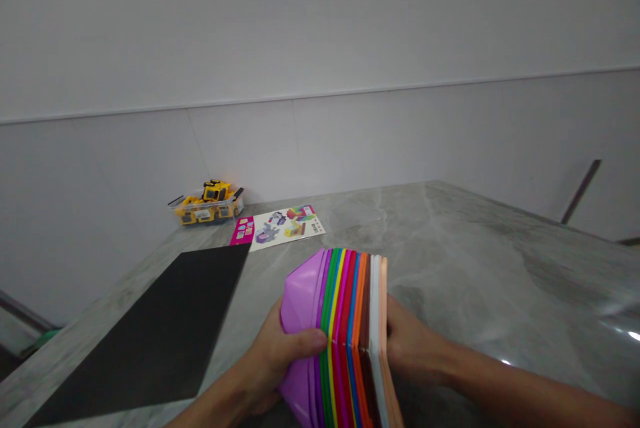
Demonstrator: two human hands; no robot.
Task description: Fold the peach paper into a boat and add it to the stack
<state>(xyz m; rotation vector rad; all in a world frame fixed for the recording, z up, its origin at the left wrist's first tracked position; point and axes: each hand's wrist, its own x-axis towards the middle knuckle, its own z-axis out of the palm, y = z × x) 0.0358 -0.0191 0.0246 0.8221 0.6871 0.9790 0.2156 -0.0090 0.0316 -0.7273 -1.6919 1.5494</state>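
A stack of nested, angular plastic trays (350, 321) in many colours is held on its side low in the middle of the head view. Its left end is light purple, with green, yellow, red, blue, orange, brown and white rims running to a peach one at the right. My left hand (285, 348) grips the purple end, its thumb laid across the nearest rims. At the peach end is my right hand (413, 341), closed against the stack; most of its fingers are hidden behind the trays.
A black mat (150, 328) lies on the grey marbled table (465, 281) to the left. Beyond it are a printed sheet (283, 227) with colourful pictures and a clear plastic box (205, 209) of yellow toy vehicle parts. A white wall (360, 141) stands behind the table.
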